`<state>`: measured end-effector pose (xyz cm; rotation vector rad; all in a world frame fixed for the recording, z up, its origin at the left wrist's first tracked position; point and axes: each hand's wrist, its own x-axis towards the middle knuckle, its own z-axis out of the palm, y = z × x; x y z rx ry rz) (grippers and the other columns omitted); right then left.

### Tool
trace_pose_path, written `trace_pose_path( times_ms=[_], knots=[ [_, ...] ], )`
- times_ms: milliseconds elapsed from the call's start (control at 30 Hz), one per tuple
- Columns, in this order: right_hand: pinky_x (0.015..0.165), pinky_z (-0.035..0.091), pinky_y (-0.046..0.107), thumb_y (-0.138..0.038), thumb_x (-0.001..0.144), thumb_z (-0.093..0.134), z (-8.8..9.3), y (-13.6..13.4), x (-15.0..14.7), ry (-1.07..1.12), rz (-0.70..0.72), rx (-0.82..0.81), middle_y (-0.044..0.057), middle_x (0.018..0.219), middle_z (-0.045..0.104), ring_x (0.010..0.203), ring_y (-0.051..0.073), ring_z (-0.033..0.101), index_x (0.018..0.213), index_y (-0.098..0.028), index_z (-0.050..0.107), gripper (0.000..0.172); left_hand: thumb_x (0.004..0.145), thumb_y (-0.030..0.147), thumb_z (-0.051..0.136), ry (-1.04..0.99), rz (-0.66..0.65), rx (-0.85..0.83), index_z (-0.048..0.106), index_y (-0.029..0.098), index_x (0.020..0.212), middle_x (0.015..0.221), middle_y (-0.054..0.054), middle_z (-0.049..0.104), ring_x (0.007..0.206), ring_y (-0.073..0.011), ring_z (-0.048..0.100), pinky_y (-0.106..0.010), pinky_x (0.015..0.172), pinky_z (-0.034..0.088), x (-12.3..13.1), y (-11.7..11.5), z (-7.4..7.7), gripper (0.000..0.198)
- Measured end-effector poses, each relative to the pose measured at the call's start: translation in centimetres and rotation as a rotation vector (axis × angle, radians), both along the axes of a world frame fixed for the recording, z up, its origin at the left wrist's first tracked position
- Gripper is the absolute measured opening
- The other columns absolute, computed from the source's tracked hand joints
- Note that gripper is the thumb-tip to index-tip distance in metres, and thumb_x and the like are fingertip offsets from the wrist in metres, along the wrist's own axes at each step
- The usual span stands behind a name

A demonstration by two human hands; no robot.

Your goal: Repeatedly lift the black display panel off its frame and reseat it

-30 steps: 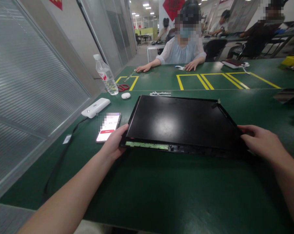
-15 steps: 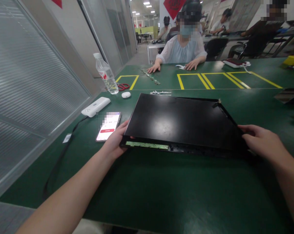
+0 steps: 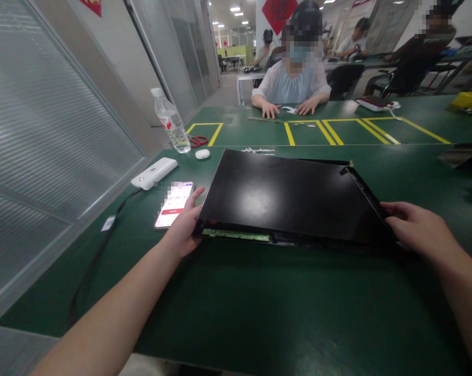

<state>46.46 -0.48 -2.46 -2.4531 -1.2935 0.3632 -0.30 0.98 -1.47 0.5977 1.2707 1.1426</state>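
Observation:
A large black flat panel (image 3: pixel 286 196) lies on the green table (image 3: pixel 259 313) in front of me, with a thin green circuit strip (image 3: pixel 236 235) showing along its near edge. My left hand (image 3: pixel 183 227) grips the panel's near left corner. My right hand (image 3: pixel 420 232) grips its near right corner, fingers curled around the edge. The panel's near side is lifted slightly off a black frame beneath it.
Left of the panel lie a lit phone (image 3: pixel 174 197), a white power bank (image 3: pixel 153 173) with a black cable, a water bottle (image 3: pixel 171 121), red scissors (image 3: pixel 198 140) and a white earbud case (image 3: pixel 202 153). Across the table sits a person in a light shirt (image 3: pixel 294 83), hands by yellow floor-tape boxes (image 3: pixel 338 130).
The panel's near edge has risen a little in my hands. The person opposite has drawn one hand from the far left in toward the body, along with a thin strip.

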Motion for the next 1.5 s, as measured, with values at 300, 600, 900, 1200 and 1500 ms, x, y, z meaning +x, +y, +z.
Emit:
trace_pose_path(
  times_ms=[300, 600, 900, 1200, 1500],
  knots=[
    [0.068, 0.053, 0.042, -0.033, 0.065, 0.052, -0.1, 0.1, 0.0, 0.009, 0.006, -0.017, 0.009, 0.093, 0.073, 0.074, 0.026, 0.065, 0.121, -0.02, 0.072, 0.06, 0.066, 0.009, 0.082, 0.119, -0.022, 0.098, 0.079, 0.021, 0.108, 0.087, -0.003, 0.081, 0.076, -0.0213, 0.076, -0.023, 0.053, 0.056, 0.4, -0.3, 0.8, 0.044],
    [0.063, 0.051, 0.039, -0.032, 0.067, 0.051, -0.7, 0.1, 0.7, 0.021, 0.038, -0.02, 0.01, 0.092, 0.073, 0.068, 0.025, 0.064, 0.126, -0.018, 0.07, 0.064, 0.072, 0.01, 0.069, 0.225, -0.01, 0.054, 0.083, 0.018, 0.09, 0.081, -0.005, 0.081, 0.08, -0.0217, 0.075, -0.024, 0.06, 0.055, 0.5, -0.4, 1.8, 0.024],
    [0.067, 0.05, 0.038, -0.03, 0.069, 0.05, -0.9, 0.1, 0.7, -0.021, 0.062, -0.001, 0.01, 0.094, 0.073, 0.071, 0.024, 0.064, 0.127, -0.017, 0.071, 0.063, 0.07, 0.022, 0.081, 0.338, -0.12, 0.128, 0.082, 0.018, 0.092, 0.091, -0.007, 0.082, 0.089, -0.0259, 0.076, -0.033, 0.079, 0.059, 0.0, -0.5, 0.8, 0.023],
    [0.076, 0.051, 0.04, -0.029, 0.07, 0.05, -0.7, 0.1, 0.5, -0.059, 0.073, 0.001, 0.011, 0.101, 0.072, 0.079, 0.025, 0.064, 0.125, -0.017, 0.073, 0.061, 0.07, 0.037, 0.092, 0.506, -0.192, 0.211, 0.078, 0.018, 0.111, 0.111, -0.01, 0.08, 0.1, -0.0285, 0.075, -0.037, 0.088, 0.059, 0.0, -0.6, 0.2, 0.048],
    [0.074, 0.05, 0.037, -0.028, 0.07, 0.051, -0.4, 0.0, 0.1, -0.021, 0.062, 0.002, 0.009, 0.103, 0.072, 0.079, 0.023, 0.064, 0.123, -0.018, 0.072, 0.058, 0.068, 0.029, 0.094, 0.413, -0.172, 0.329, 0.074, 0.02, 0.113, 0.137, -0.01, 0.07, 0.113, -0.029, 0.071, -0.035, 0.087, 0.062, 0.1, -1.2, 0.3, 0.05]
  ],
)
